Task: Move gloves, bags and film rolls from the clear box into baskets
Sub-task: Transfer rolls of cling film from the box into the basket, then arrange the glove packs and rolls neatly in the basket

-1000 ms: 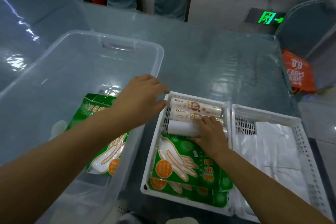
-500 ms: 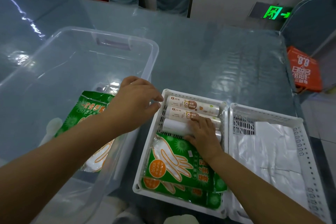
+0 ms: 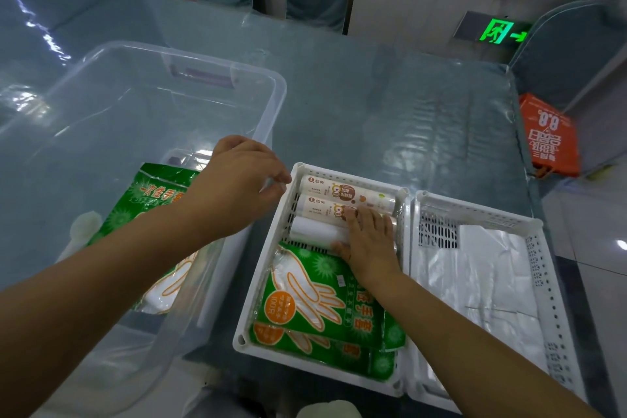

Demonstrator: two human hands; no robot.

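Note:
The clear box [image 3: 261, 132] stands at the left and holds a green glove pack [image 3: 154, 193] and a pale roll [image 3: 83, 227]. My left hand [image 3: 234, 187] hovers over the box's right rim, fingers loosely curled, holding nothing. The left white basket [image 3: 258, 282] contains film rolls [image 3: 325, 192] at its far end and green glove packs [image 3: 305, 299] at its near end. My right hand [image 3: 368, 241] rests flat on a plain white film roll [image 3: 315, 231] among those rolls. The right white basket [image 3: 543, 268] holds clear plastic bags [image 3: 475, 282].
Both baskets sit side by side on a grey table [image 3: 373, 112] covered with shiny film. An orange packet [image 3: 549, 136] lies beyond the table's right edge. Chairs stand at the far side. A pale round object [image 3: 325, 409] shows at the bottom edge.
My left hand has drifted slightly back over the clear box's rim. My right hand stays pressed on the film rolls. The view shifted a little.

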